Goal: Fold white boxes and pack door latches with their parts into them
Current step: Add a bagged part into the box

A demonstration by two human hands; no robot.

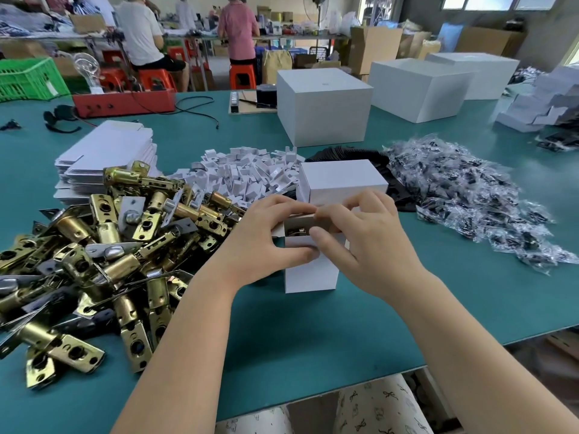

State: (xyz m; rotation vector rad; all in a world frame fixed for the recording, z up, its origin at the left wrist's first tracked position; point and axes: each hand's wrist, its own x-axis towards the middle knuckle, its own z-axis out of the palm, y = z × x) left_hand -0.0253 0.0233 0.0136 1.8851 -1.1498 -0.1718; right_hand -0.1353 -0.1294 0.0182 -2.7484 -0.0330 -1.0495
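Box (310, 277) of white card stands upright on the green counter (313, 339), long axis vertical, open top facing up with brass metal showing inside. Left hand (266, 242) grips the box's left side near the top, thumb curled across its front. Right hand (360, 242) pinches the brown-lined top flap (302, 218) at the box's upper edge. Just behind the box sits a closed white box (343, 180). Left of the box lies a heap of brass door latches (103, 252); right of it, well apart, bagged parts (470, 195).
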